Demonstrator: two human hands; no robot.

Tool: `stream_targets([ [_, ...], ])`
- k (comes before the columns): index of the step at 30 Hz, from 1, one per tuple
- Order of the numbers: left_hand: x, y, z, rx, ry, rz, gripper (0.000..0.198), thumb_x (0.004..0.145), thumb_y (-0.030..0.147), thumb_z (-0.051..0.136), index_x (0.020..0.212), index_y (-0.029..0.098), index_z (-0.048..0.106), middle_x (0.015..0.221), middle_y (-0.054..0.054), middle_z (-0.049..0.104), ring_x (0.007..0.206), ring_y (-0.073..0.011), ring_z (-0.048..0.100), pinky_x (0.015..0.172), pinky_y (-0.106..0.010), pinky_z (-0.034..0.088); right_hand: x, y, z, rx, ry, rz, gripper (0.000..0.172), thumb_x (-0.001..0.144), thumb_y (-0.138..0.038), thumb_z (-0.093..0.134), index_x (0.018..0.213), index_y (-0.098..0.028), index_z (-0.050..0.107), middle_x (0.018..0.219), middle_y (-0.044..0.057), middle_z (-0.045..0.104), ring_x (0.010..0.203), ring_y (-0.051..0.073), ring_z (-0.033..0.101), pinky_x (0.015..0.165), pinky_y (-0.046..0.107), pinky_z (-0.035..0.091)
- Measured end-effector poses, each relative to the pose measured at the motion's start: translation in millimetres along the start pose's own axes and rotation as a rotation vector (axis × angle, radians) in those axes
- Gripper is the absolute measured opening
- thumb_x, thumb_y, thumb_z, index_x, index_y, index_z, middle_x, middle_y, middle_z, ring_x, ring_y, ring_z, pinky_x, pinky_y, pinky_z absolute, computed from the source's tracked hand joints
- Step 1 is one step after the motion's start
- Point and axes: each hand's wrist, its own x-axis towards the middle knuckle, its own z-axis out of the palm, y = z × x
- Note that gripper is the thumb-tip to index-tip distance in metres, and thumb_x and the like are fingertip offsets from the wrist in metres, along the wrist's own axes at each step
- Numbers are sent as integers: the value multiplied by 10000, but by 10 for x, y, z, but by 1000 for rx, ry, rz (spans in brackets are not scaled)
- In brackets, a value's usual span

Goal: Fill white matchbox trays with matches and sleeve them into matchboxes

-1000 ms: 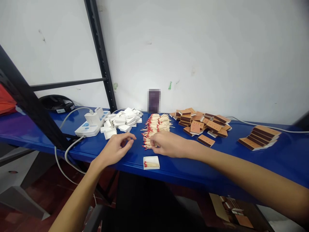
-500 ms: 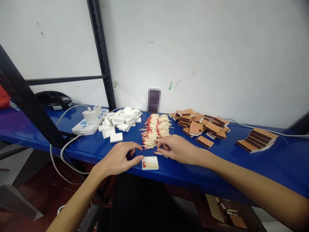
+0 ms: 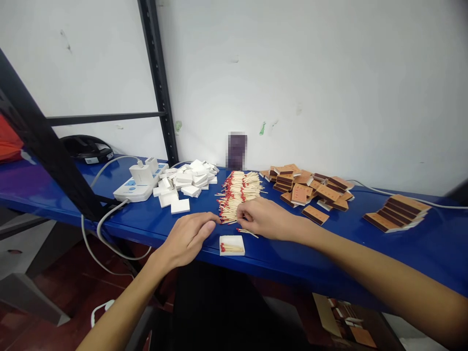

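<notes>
A large pile of red-headed matches (image 3: 239, 190) lies mid-table. In front of it sits an open white tray (image 3: 237, 239) with several matches inside. My left hand (image 3: 192, 236) is at the pile's near left edge, fingertips by the match heads, thumb drawn close to the fingers; whatever it may grip is too small to tell. My right hand (image 3: 261, 217) is closed in a pinch at the pile's near right side, its fingertips partly hidden. A few loose matches (image 3: 247, 232) lie just below it.
White trays (image 3: 192, 178) are heaped at the left, beside a power strip (image 3: 135, 189) with cables. Brown matchbox covers (image 3: 310, 187) are piled at the right, with a stepped row of covers (image 3: 398, 213) farther right. A black shelf post (image 3: 157, 73) stands behind.
My left thumb has moved up, away from the tray and closer to the fingers. My right hand has shifted slightly up toward the pile. The whole view has shifted a little.
</notes>
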Motion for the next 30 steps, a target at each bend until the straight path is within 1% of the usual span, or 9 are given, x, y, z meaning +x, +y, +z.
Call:
stream_targets([
  [3, -11, -7, 65, -5, 58, -55, 616, 999, 500, 102, 1052, 232, 653, 774, -12, 613, 747, -199, 573, 714, -313, 396, -167, 42, -23, -7, -1, 26, 117, 849, -222, 553, 757, -193, 619, 707, 7, 627, 603, 112, 489, 554, 246, 267],
  [5, -25, 5, 99, 8, 75, -98, 637, 989, 484, 51, 1036, 244, 639, 721, -4, 573, 729, -205, 560, 702, -321, 381, -284, 79, -10, -10, -14, 51, 118, 855, -233, 549, 756, -196, 601, 704, 9, 621, 618, 122, 498, 569, 249, 276],
  [7, -40, 30, 115, 30, 89, -129, 613, 984, 453, 51, 1039, 250, 627, 736, -5, 571, 752, -213, 559, 716, -331, 378, -376, 113, 11, 2, -24, 78, 126, 870, -265, 542, 778, -200, 598, 716, 16, 621, 646, 137, 515, 580, 254, 283],
  [10, -59, 77, 102, 81, 72, -123, 516, 962, 382, 126, 1068, 247, 613, 786, -15, 590, 781, -225, 563, 728, -343, 373, -448, 148, 32, 44, -42, 89, 187, 902, -359, 524, 835, -206, 607, 746, 27, 625, 662, 155, 524, 580, 262, 286],
  [13, -63, 93, 73, 133, 20, -82, 410, 878, 301, 262, 1108, 238, 597, 759, -13, 580, 755, -227, 564, 685, -334, 348, -453, 162, 38, 65, -45, 74, 249, 912, -426, 514, 836, -206, 601, 763, 31, 624, 670, 162, 524, 581, 270, 287],
  [16, -59, 69, 61, 158, 0, -46, 404, 817, 298, 341, 1123, 232, 597, 710, -7, 567, 711, -224, 553, 636, -321, 310, -428, 172, 51, 74, -25, 53, 258, 895, -446, 542, 826, -204, 593, 768, 26, 623, 676, 160, 524, 592, 273, 294],
  [21, -43, 48, 60, 116, -30, 57, 422, 879, 488, 380, 1042, 191, 632, 751, -20, 571, 685, -203, 527, 646, -317, 339, -376, 190, 68, 107, -11, 29, 159, 874, -318, 550, 774, -199, 580, 696, 0, 601, 632, 137, 506, 589, 264, 289],
  [25, -24, 86, 59, 166, -96, 51, 349, 908, 456, 471, 1101, 210, 628, 818, -21, 587, 786, -209, 543, 719, -325, 379, -357, 206, 70, 117, -1, 25, 133, 863, -257, 540, 760, -189, 591, 665, -6, 582, 607, 126, 489, 587, 260, 286],
  [30, -17, 103, 77, 233, -91, 56, 308, 920, 431, 503, 1111, 231, 637, 837, -23, 593, 828, -213, 549, 753, -331, 396, -357, 247, 117, 224, -5, -7, 132, 889, -295, 550, 825, -188, 590, 654, -29, 557, 594, 117, 489, 588, 245, 310],
])
